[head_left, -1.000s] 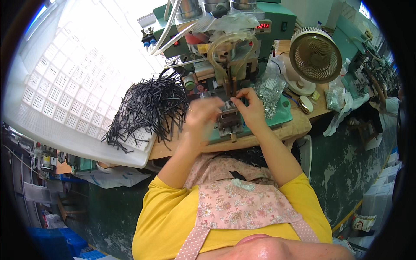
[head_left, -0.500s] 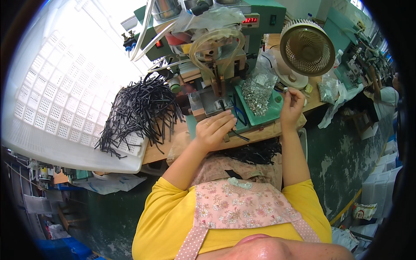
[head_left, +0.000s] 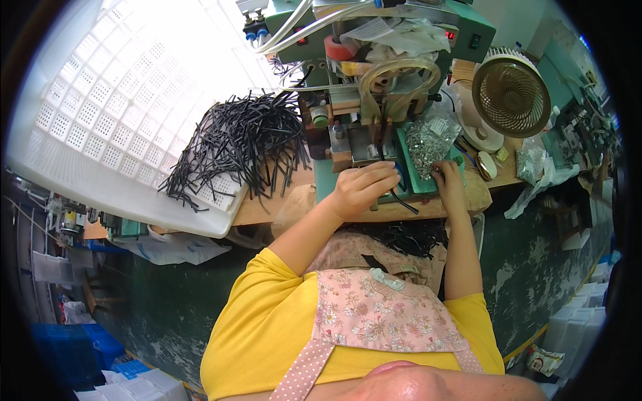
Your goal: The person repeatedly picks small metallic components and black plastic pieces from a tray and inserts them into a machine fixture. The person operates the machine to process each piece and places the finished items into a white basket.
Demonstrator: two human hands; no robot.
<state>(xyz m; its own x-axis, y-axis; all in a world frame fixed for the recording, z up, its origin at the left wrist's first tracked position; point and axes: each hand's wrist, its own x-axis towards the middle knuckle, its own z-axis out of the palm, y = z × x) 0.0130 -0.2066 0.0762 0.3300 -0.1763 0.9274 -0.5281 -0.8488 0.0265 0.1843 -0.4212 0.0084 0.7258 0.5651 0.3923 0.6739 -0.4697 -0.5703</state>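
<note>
My left hand point(head_left: 364, 188) rests on the green base of a small bench machine point(head_left: 381, 100), fingers closed around a short black cord piece point(head_left: 405, 202) that sticks out toward the table edge. My right hand point(head_left: 447, 179) is just to its right, fingertips curled at the near edge of a heap of small shiny metal parts point(head_left: 428, 137) lying on clear plastic on the green tray. What its fingertips hold is hidden.
A big pile of black cord pieces point(head_left: 241, 144) lies on a white perforated tray point(head_left: 100, 120) at the left. A round fan point(head_left: 511, 93) stands at the right. More black cords point(head_left: 408, 237) lie in my lap. The wooden table edge point(head_left: 267, 207) runs below the machine.
Both hands were together at the machine's middle. My right hand swung right to the metal parts, then came down to their near edge. My left hand drew back to the machine's front.
</note>
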